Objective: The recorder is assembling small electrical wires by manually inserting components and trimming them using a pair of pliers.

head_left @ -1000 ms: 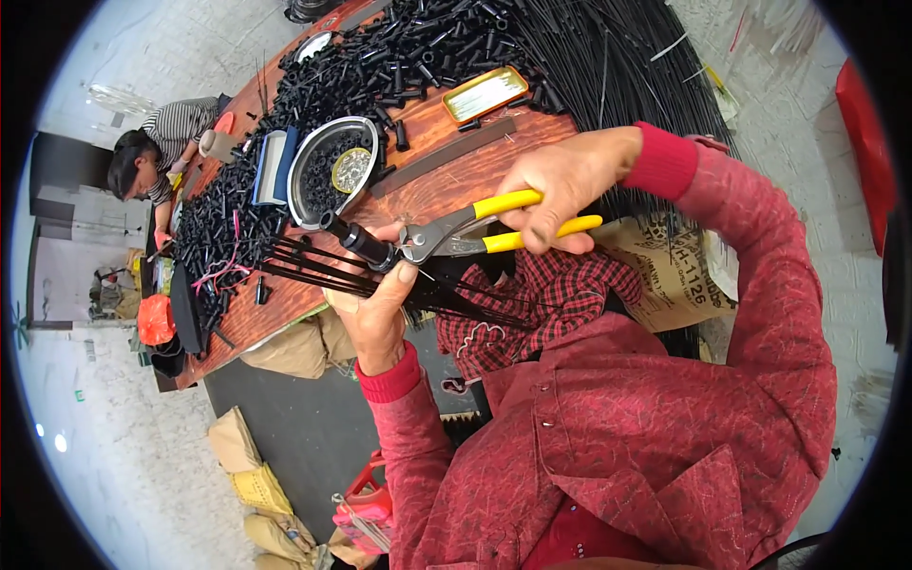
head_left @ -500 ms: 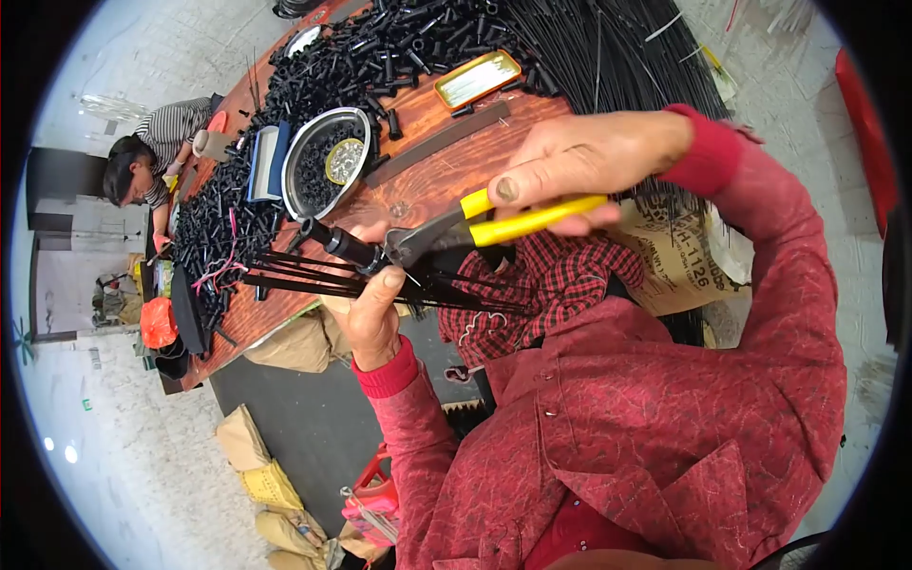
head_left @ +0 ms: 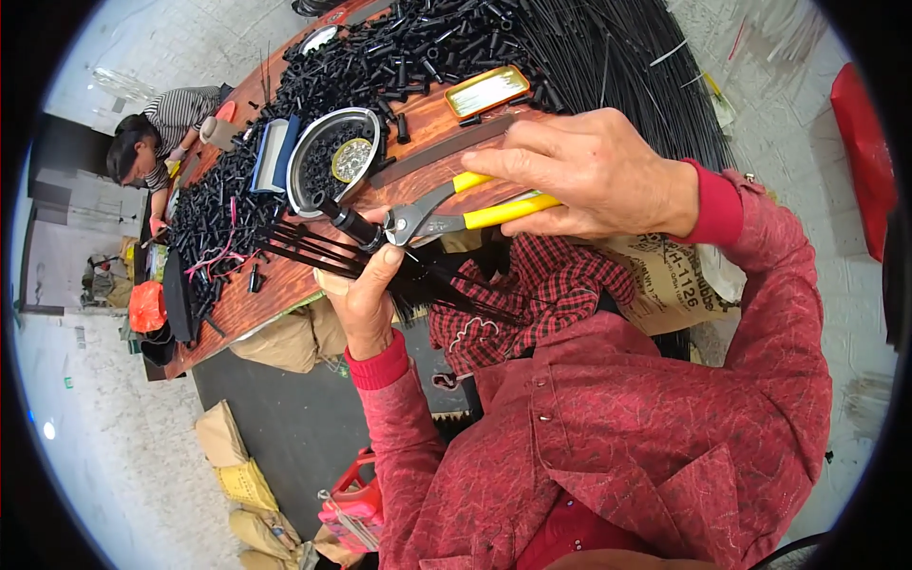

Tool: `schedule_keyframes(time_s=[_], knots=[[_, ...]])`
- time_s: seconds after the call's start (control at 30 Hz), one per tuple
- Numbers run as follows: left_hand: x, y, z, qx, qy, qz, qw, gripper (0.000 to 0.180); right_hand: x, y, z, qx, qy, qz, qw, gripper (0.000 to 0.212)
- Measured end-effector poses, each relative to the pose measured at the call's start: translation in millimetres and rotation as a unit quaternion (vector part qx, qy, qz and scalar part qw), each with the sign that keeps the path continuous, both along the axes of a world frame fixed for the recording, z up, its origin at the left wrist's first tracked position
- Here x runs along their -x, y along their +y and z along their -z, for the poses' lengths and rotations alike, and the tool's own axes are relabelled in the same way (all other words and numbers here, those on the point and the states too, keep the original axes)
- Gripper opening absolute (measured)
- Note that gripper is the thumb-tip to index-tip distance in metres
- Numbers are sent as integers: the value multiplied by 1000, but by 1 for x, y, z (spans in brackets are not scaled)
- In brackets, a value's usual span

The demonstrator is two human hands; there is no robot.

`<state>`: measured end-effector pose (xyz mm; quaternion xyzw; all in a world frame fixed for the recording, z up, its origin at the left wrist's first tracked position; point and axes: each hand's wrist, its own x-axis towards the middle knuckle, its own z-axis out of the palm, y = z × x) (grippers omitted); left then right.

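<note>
My right hand (head_left: 579, 180) is closed around pliers (head_left: 429, 215) with yellow handles, which are spread apart. Their dark metal jaws are at the end of a black tubular piece (head_left: 353, 226), by my left fingertips; I cannot tell whether they grip anything. My left hand (head_left: 366, 290) pinches that piece together with a bundle of thin black ribs (head_left: 309, 255), which looks like part of an umbrella frame. The ribs stick out on both sides of the hand. A short bit of thin wire shows beside the jaws.
A wooden table (head_left: 252, 318) carries heaps of black tubular parts (head_left: 418, 47), an oval metal bowl (head_left: 302, 190) of small parts, a yellow-rimmed tray (head_left: 486, 92) and a blue box (head_left: 275, 157). Long black rods (head_left: 617, 66) lie to the right. Another person (head_left: 171, 128) works at far left.
The pliers' handles have opened wider and my right hand has turned, its back now showing more. The jaws stay beside the tubular piece. My left hand keeps its hold.
</note>
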<state>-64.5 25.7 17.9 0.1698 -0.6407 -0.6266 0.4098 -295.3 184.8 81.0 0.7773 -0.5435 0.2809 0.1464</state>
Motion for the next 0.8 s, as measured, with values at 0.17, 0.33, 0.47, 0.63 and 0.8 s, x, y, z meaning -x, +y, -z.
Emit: schedule_keyframes(time_s=[0.17,0.33,0.47,0.63,0.8], knots=[[-15,7,7,-22,28,43,998,57,19,-7,-1,-606,-499,-154,600,70],[3,10,1,-5,39,41,998,55,29,-7,43,-637,-568,-269,446,68],[-1,2,8,19,16,7,1000,50,12,-6,-9,-370,-159,-49,914,51],[6,3,4,3,22,9,1000,47,-3,3,11,-129,-81,8,988,46],[4,3,0,-24,28,-3,999,43,3,-7,18,-108,-53,19,993,41]])
